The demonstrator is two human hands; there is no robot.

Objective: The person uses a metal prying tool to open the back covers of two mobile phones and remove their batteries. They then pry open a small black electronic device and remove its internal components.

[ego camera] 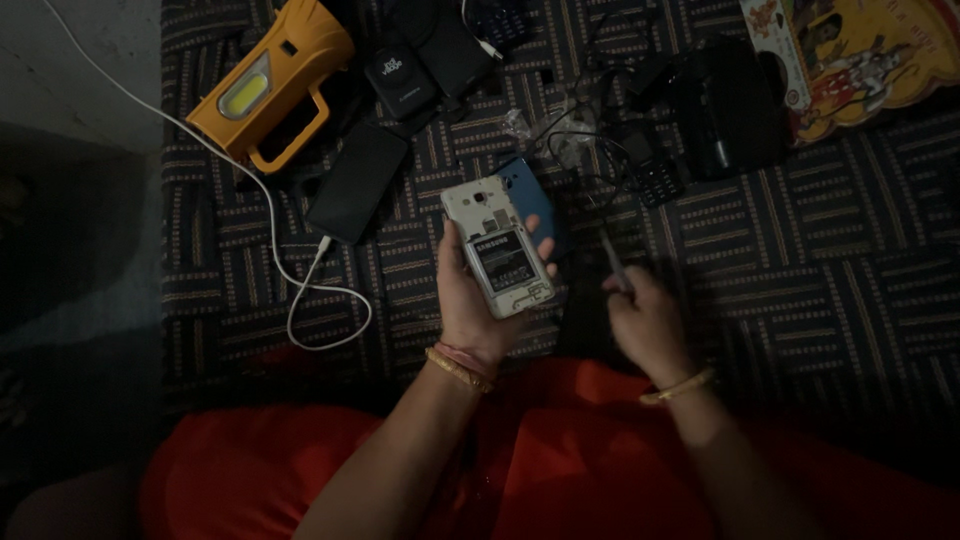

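Note:
My left hand (468, 305) holds a white phone (497, 245) with its back cover off, so the battery shows. A blue cover (533, 196) lies just behind the phone on the mat. To the right, my right hand (645, 320) grips a thin metal tool (613, 262) that points up and away from me. Both wrists wear bangles. The two hands are a short way apart above a dark patterned mat (800, 270).
An orange lantern torch (272, 85) lies at the back left with a white cable (300, 290) looping past it. A black phone (357, 182), a small keypad phone (658, 180), black pouches, wires and a colourful printed picture (860, 55) lie at the back.

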